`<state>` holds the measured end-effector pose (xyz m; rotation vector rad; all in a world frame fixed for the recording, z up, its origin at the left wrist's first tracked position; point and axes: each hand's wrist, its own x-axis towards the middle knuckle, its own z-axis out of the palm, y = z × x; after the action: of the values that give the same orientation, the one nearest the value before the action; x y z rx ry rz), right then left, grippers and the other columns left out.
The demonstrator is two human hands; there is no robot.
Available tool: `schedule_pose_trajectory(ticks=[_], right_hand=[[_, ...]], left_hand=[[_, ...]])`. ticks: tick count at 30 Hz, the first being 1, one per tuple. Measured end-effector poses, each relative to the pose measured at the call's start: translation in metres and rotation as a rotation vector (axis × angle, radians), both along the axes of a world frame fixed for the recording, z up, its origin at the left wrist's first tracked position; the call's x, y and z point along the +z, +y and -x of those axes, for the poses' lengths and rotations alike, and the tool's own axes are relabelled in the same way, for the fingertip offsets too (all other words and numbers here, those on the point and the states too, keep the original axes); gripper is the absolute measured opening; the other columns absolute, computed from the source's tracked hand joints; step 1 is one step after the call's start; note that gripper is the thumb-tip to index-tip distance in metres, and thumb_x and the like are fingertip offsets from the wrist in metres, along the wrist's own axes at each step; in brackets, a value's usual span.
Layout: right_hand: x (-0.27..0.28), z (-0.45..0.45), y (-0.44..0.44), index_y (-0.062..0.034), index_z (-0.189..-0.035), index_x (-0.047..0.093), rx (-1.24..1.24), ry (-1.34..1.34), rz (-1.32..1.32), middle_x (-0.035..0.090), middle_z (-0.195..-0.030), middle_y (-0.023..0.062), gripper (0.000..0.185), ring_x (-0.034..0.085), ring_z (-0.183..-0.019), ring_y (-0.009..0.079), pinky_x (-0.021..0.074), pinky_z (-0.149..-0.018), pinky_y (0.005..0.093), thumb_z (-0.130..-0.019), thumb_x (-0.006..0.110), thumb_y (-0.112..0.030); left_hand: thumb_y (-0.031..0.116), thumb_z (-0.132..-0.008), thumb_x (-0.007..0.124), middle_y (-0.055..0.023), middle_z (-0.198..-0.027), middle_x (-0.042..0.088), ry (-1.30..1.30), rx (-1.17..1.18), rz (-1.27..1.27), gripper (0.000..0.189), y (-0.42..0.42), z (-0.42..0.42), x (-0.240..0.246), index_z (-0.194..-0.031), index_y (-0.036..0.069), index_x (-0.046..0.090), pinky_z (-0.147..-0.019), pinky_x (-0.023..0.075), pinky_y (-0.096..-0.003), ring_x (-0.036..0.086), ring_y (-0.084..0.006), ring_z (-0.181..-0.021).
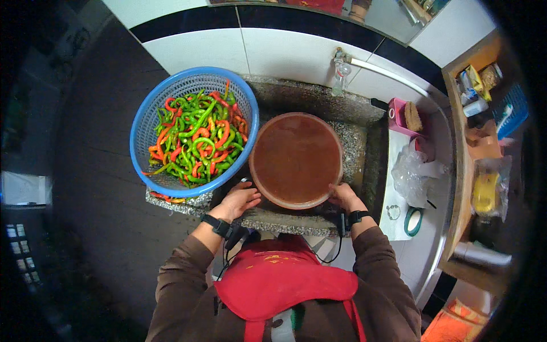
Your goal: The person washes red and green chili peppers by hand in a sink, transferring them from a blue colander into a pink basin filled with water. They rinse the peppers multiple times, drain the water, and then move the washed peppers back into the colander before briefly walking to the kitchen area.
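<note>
A round reddish-brown basin (295,160) stands in the stone sink (357,147) before me. It looks full of liquid, though whether the brown comes from the liquid or the basin is unclear. My right hand (345,197) holds its near right rim, with the fingertips partly hidden. On the near left side, my left hand (239,199) is open beside the rim, and I cannot tell whether it touches. To the left, a blue plastic basket (145,124) rests on the sink's edge, holding many green and red chili peppers (198,139).
A few peppers (169,198) lie under the basket on the ledge. Above the sink, a tap (339,55) has a clear plastic bottle (341,79) at its outlet. On the right ledge are a pink container (399,117), a plastic bag (410,175) and a tape roll (413,221). A wooden shelf (461,188) stands beyond.
</note>
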<state>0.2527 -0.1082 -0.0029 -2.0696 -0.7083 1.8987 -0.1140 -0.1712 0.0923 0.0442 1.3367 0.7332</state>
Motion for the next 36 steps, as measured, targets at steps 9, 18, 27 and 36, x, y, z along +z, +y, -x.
schedule_pose_trajectory(ticks=[9,18,27,36], right_hand=[[0.008,-0.002,0.005,-0.0034,-0.124,0.048,0.100,0.160,0.096,0.065,-0.098,0.0109,0.034,0.066,-0.079,0.0197,0.0577,-0.064,0.0310,-0.093,0.052,-0.018],[-0.001,0.005,-0.023,0.0035,-0.125,0.045,0.038,0.275,0.101,0.063,-0.105,0.0163,0.035,0.067,-0.080,0.0250,0.0600,-0.068,0.0347,-0.095,0.048,-0.014],[0.035,-0.021,-0.032,0.0052,-0.121,0.048,0.006,0.334,0.188,0.064,-0.103,0.0164,0.033,0.068,-0.082,0.0244,0.0601,-0.070,0.0343,-0.095,0.051,-0.013],[0.068,-0.033,-0.027,-0.0016,-0.121,0.051,0.012,0.329,0.233,0.064,-0.108,0.0135,0.029,0.068,-0.086,0.0231,0.0578,-0.079,0.0365,-0.093,0.051,-0.011]], left_hand=[[0.012,-0.090,0.057,-0.0057,-0.115,0.059,0.073,-0.126,0.178,0.028,0.035,-0.030,-0.045,-0.118,0.008,0.053,-0.086,0.0499,-0.0389,0.057,-0.0181,-0.101],[0.022,-0.090,0.055,-0.0075,-0.108,0.062,0.190,-0.200,0.351,0.036,0.024,-0.021,-0.074,-0.124,0.010,0.052,-0.085,0.0474,-0.0380,0.059,-0.0231,-0.099],[0.010,-0.094,0.052,-0.0114,-0.097,0.066,0.129,-0.273,0.196,0.022,0.006,-0.038,-0.046,-0.115,0.002,0.054,-0.068,0.0590,-0.0320,0.066,-0.0210,-0.081],[0.009,-0.094,0.053,-0.0135,-0.097,0.066,0.076,-0.391,0.159,0.021,0.009,-0.040,-0.029,-0.109,-0.005,0.056,-0.070,0.0604,-0.0308,0.067,-0.0202,-0.080]])
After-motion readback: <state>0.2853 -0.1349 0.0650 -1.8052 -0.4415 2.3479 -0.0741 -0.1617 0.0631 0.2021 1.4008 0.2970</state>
